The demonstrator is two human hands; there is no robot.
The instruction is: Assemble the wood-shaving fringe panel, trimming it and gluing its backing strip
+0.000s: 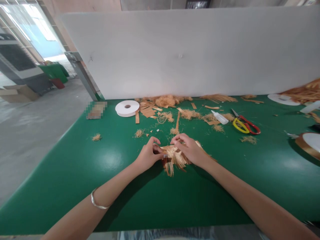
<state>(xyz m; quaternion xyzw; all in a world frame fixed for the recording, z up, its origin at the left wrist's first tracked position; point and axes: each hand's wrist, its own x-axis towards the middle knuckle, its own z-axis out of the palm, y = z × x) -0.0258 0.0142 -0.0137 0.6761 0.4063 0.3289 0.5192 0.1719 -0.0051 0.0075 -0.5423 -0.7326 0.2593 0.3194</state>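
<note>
A fringed bunch of golden, straw-like fibres [175,159] lies on the green table in front of me, its loose strands fanning toward my body. At its left end my left hand [149,154] is closed, thumb and fingers pinching the edge. My right hand [192,152] lies over the upper right part, with bent fingers closed at the top edge. The palm and fingers hide some of the bunch there. Just beyond the hands are a small tuft of fibre [174,131] and a narrow brown strip [177,120].
Red-and-yellow handled scissors [246,126] and a white squeeze bottle [220,117] lie at right. A white reel [127,108], brown strips [147,110] and heaped fibre [168,100] sit along a white upright panel [180,53]. A ribbon roll [308,145] is at far right.
</note>
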